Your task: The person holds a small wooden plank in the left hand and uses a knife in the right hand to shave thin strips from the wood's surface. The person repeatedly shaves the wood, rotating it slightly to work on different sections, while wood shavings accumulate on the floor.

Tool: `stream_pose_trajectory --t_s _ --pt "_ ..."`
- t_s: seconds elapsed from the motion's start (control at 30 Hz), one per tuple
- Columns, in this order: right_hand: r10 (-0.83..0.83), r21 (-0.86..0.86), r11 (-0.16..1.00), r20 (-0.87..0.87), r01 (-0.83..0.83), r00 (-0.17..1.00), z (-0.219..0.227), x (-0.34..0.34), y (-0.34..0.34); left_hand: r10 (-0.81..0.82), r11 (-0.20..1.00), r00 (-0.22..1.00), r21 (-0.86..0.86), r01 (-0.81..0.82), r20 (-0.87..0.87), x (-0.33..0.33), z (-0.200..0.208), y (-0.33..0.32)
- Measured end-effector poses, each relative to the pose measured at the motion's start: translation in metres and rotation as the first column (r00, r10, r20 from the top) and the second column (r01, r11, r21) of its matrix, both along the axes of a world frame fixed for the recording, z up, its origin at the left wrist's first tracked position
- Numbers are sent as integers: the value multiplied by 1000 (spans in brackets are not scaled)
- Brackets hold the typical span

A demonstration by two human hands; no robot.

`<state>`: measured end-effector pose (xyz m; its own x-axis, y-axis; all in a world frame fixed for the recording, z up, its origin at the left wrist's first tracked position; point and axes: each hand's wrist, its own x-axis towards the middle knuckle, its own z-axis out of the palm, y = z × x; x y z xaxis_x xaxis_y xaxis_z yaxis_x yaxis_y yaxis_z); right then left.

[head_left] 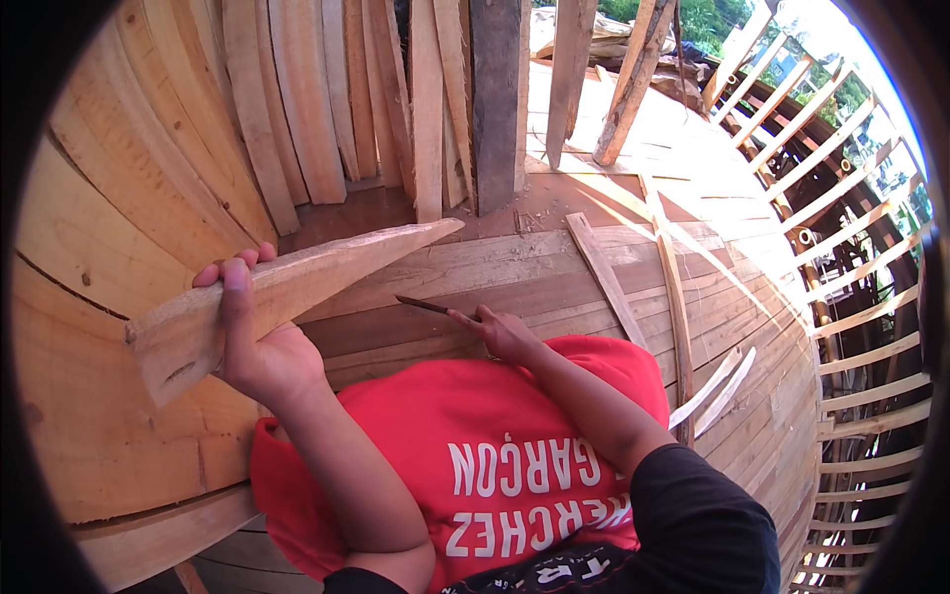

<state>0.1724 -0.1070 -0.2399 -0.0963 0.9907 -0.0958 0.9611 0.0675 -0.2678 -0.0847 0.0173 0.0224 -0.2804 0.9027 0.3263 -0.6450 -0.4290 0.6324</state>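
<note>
A long, tapering piece of pale wood is in my left hand. My fingers wrap over its upper edge near the wide end, and the thumb lies across its face. The narrow tip points to the far right, above the plank floor. My right hand closes around what looks like a knife with a dark, narrow blade. That blade points left, just below the wood and apart from it. The knife's handle is mostly hidden in my fingers.
Red cloth with white lettering covers my lap. Curved planks rise at the left, with upright timbers beyond. Loose strips and pale offcuts lie on the plank floor. A row of slats lines the right side.
</note>
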Motion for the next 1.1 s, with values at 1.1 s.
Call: stream_pose_trajectory --t_s 1.1 --pt "141 -47 989 110 -137 984 2 44 -27 66 997 998 -27 -66 8 -5 9 -4"
